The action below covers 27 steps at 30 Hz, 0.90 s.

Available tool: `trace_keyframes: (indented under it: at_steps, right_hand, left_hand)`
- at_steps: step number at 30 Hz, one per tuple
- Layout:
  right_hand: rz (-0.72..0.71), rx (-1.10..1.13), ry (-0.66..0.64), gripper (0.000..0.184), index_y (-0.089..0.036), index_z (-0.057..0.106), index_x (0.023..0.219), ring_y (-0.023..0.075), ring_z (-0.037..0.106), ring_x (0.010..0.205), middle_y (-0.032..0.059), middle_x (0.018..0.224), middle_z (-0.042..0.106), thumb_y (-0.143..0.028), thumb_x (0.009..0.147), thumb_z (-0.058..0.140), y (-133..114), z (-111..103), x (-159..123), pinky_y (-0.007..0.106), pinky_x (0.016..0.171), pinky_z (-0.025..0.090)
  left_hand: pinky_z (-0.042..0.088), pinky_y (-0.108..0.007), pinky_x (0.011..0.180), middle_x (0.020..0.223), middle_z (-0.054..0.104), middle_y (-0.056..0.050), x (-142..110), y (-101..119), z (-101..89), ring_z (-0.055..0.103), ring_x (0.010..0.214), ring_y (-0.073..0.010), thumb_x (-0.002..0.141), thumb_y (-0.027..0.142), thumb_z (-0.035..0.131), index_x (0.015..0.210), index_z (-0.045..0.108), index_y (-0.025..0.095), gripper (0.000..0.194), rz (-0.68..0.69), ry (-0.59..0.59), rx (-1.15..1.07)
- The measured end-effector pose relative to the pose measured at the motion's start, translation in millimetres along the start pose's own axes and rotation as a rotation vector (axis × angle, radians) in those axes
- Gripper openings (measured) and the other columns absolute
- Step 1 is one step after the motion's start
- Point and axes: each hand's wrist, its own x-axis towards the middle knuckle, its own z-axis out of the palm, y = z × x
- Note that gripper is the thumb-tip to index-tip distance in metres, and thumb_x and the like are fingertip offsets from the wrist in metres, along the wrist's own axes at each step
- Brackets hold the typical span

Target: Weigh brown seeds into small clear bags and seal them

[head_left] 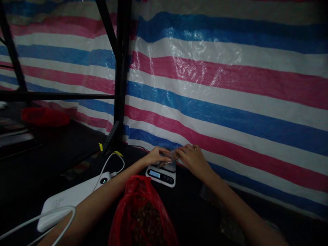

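Observation:
Both my hands meet over a small white digital scale (162, 176) on a dark surface. My left hand (156, 156) and my right hand (192, 158) pinch a small clear plastic bag (171, 158) that rests on the scale's platform; its contents are too dim to name. The fingers of both hands are closed on the bag. Close in front of me an open red plastic bag (139, 213) holds brown, nut-like pieces.
A white power bank (73, 198) with white cables lies at the left. Black metal frame posts (122, 71) stand behind it. A striped blue, pink and white tarp (230, 85) forms the back wall. Another red bag (44, 117) lies far left.

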Motion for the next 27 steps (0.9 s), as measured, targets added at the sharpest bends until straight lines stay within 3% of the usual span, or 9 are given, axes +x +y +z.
trace_keyframes:
  at_steps: [4,7,10,12,15,18,22,25,27]
  right_hand:
    - [-0.17,-0.121,-0.032,0.029,-0.018,0.056,0.105,0.0227,0.049,0.095,0.009,0.098,0.061,-0.01,0.085,0.038,-3,-10,7,0.036,0.079,0.035]
    - [-0.152,-0.139,0.003,0.04,-0.02,0.046,0.121,0.0232,0.048,0.099,0.0099,0.111,0.056,-0.009,0.085,0.037,-5,-13,3,0.036,0.081,0.035]
    - [0.063,-0.116,0.064,0.049,-0.025,0.036,0.13,0.0253,0.049,0.098,0.0096,0.116,0.054,-0.011,0.084,0.039,-5,-9,-8,0.04,0.078,0.034]
    - [0.277,-0.005,0.118,0.044,-0.028,0.04,0.126,0.0262,0.051,0.097,0.0082,0.112,0.056,-0.018,0.084,0.043,-5,2,-18,0.041,0.077,0.034]
    - [0.604,0.349,0.197,0.036,-0.025,0.047,0.117,0.0222,0.056,0.087,0.0058,0.105,0.059,-0.032,0.082,0.046,-10,37,-36,0.038,0.074,0.038]
    - [0.851,0.666,0.225,0.041,-0.021,0.046,0.113,0.0194,0.059,0.077,0.0053,0.1,0.062,-0.043,0.078,0.048,-23,80,-55,0.034,0.07,0.042]
    - [0.907,0.776,0.206,0.04,-0.023,0.044,0.108,0.02,0.059,0.079,0.0031,0.1,0.062,-0.042,0.074,0.051,-41,111,-69,0.036,0.073,0.042]
    - [0.903,0.771,0.203,0.038,-0.024,0.044,0.106,0.0205,0.059,0.08,0.0028,0.1,0.062,-0.041,0.073,0.051,-45,113,-71,0.037,0.073,0.041]
    - [0.898,0.758,0.148,0.038,-0.024,0.044,0.106,0.0216,0.058,0.082,0.0026,0.1,0.062,-0.041,0.073,0.05,-45,112,-72,0.039,0.075,0.039]
  left_hand:
    - [0.044,-0.029,0.079,0.091,0.068,-0.008,-1,2,1.5,0.061,0.084,-0.0196,0.065,0.035,0.067,0.094,0.066,0.013,0.037,0.004,-0.016,-0.044]
    - [0.044,-0.029,0.079,0.091,0.068,-0.007,-1,5,0.8,0.06,0.084,-0.0191,0.067,0.036,0.065,0.095,0.066,0.014,0.036,0.009,-0.015,-0.016]
    - [0.043,-0.027,0.077,0.089,0.067,-0.006,-1,8,-2.6,0.06,0.083,-0.018,0.068,0.039,0.064,0.092,0.067,0.014,0.035,0.052,0.046,0.089]
    - [0.043,-0.026,0.073,0.088,0.067,-0.006,-2,7,-5.2,0.059,0.081,-0.0178,0.067,0.041,0.065,0.093,0.067,0.014,0.037,0.075,0.107,0.22]
    - [0.041,-0.028,0.075,0.088,0.065,-0.006,-4,1,-6.0,0.058,0.082,-0.0193,0.064,0.045,0.066,0.095,0.066,0.016,0.042,0.089,0.135,0.48]
    - [0.035,-0.035,0.088,0.097,0.063,-0.007,-8,-7,-1.7,0.054,0.096,-0.023,0.062,0.048,0.067,0.099,0.064,0.018,0.047,0.1,0.076,0.681]
    - [0.026,-0.041,0.098,0.112,0.057,-0.007,-14,-12,6.3,0.045,0.11,-0.024,0.068,0.053,0.06,0.11,0.057,0.022,0.052,0.081,0.068,0.715]
    - [0.028,-0.038,0.098,0.112,0.057,-0.006,-17,-16,8.6,0.046,0.109,-0.0191,0.084,0.046,0.039,0.11,0.056,0.022,0.039,0.055,0.234,0.592]
    - [0.033,-0.035,0.094,0.104,0.06,-0.006,-18,-21,7.7,0.05,0.103,-0.0177,0.089,0.041,0.03,0.101,0.059,0.018,0.039,0.029,0.397,0.48]
